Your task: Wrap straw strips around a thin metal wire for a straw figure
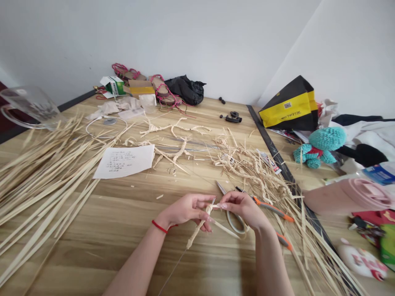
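Observation:
My left hand (188, 210), with a red cord at its wrist, is closed around a stem wrapped in pale straw (195, 235). Bare wire (173, 271) runs down from the stem's lower end, and a short metal tip shows at the top. My right hand (243, 207) pinches a straw strip (215, 206) beside the stem's upper end. A loose length of straw (226, 230) hangs from the stem toward the right. Scissors (236, 222) lie just under my right hand, partly hidden by it. Pliers with orange and grey handles (274, 209) rest to its right.
Long straw strips (58, 176) cover the table's left side; tangled straw (247, 164) lies right. Between them are a handwritten paper (124, 161) and wrapped branch pieces (180, 152). A clear pitcher (32, 105) tilts far left; a pink cup (342, 196) is far right.

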### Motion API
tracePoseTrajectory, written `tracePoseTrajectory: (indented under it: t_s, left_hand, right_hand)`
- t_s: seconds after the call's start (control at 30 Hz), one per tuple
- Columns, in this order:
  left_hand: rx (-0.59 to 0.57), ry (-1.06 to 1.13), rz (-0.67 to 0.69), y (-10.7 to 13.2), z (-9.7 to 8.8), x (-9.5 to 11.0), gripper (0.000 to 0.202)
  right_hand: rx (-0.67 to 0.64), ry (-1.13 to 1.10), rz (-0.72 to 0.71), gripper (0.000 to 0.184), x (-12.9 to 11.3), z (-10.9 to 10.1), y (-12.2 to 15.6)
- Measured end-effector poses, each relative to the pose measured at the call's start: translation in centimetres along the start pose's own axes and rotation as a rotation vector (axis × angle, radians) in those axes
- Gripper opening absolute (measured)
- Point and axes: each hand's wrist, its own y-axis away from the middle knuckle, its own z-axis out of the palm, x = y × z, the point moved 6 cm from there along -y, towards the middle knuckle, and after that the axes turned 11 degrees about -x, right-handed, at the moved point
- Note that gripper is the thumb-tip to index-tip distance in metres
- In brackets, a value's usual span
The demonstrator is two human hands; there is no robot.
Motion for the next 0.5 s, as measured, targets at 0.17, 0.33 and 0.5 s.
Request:
tracePoseTrajectory:
  t_s: [0.17,0.33,0.5]
  left_hand:
    - [-0.012,0.011,0.002,-0.01,-0.04,-0.12,0.071]
    - [-0.026,0.024,0.003,-0.09,-0.06,-0.26,0.073]
    - [-0.049,0.026,0.023,-0.12,-0.01,-0.36,0.072]
  right_hand:
    - [0.012,0.023,0.011,0.024,0.16,-0.23,0.06]
    - [0.020,0.017,0.009,0.025,0.12,-0.20,-0.06]
    - [0.010,0.037,0.007,0.024,0.17,-0.17,-0.13]
